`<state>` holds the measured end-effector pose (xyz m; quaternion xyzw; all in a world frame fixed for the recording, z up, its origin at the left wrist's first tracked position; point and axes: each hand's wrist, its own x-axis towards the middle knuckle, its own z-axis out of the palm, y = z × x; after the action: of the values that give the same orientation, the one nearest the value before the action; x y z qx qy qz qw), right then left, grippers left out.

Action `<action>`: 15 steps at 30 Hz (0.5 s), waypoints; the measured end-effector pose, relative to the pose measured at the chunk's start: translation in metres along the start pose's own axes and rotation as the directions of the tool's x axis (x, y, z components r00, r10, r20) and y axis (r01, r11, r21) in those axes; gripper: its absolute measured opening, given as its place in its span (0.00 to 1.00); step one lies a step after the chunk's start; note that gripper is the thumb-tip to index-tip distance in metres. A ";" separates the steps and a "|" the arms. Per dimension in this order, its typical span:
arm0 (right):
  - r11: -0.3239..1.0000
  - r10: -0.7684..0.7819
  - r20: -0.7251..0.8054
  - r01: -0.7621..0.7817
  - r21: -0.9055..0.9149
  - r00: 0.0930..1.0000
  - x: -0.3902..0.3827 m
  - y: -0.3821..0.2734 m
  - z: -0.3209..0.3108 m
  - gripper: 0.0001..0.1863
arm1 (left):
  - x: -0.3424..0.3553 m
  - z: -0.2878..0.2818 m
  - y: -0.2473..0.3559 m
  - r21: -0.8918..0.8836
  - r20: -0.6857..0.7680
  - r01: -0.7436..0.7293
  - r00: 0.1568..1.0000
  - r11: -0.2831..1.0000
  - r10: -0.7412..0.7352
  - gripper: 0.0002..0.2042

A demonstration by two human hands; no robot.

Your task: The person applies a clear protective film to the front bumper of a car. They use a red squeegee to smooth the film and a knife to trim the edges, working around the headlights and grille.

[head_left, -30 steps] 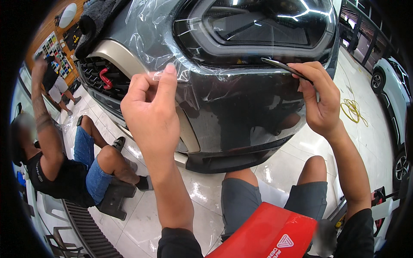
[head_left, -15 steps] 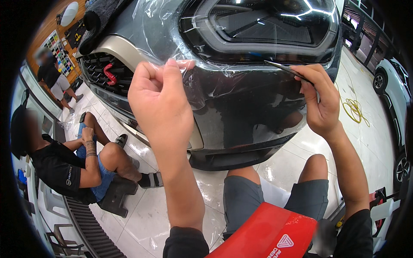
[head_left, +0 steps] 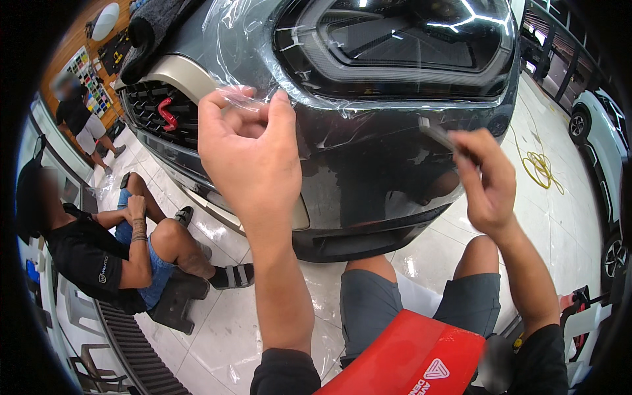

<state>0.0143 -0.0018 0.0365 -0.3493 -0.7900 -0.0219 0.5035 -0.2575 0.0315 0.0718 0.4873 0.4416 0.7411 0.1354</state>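
A sheet of clear film (head_left: 234,41) clings, wrinkled, to the dark grey car's front around the headlight (head_left: 401,49). My left hand (head_left: 249,158) is closed in a pinch on the film, between the grille and the headlight's lower left corner. In my right hand (head_left: 488,181) is a slim metal cutter knife (head_left: 436,133), gripped between thumb and fingers and slightly blurred. Its tip points up and left, over the bumper (head_left: 375,174) just below the headlight, apart from the lamp's lower edge. My fingers hide part of the film's pinched edge.
At the left a person (head_left: 99,250) sits on a low dark stool (head_left: 179,299); another stands farther back. A red sheet (head_left: 408,359) lies near my lap. Yellow hose (head_left: 541,170) coils on the floor by a white car (head_left: 602,145). Dark cloth (head_left: 141,46) rests on the hood.
My right hand has drawn the knife down from the headlight's lower edge and turned it. My left hand stays nearly in place, its fingers slightly more spread around the film.
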 end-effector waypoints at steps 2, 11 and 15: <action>1.000 0.023 0.085 -0.024 0.009 0.996 -0.024 -0.008 0.004 0.14 | -0.002 0.003 -0.001 -0.020 -0.021 -0.019 1.000 1.000 0.019 0.16; 0.889 0.457 0.247 -0.433 -0.148 0.854 -0.141 0.002 -0.021 0.07 | 0.000 -0.009 0.015 0.229 0.162 0.098 0.977 0.968 -0.138 0.13; 0.901 0.434 0.193 -0.422 -0.103 0.880 -0.151 0.000 -0.020 0.06 | -0.009 -0.010 0.015 0.247 0.171 0.019 0.983 0.969 -0.063 0.12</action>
<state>0.0675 -0.0898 -0.0765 -0.5298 -0.7411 0.1044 0.3989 -0.2586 0.0119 0.0772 0.5551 0.5255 0.6318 0.1287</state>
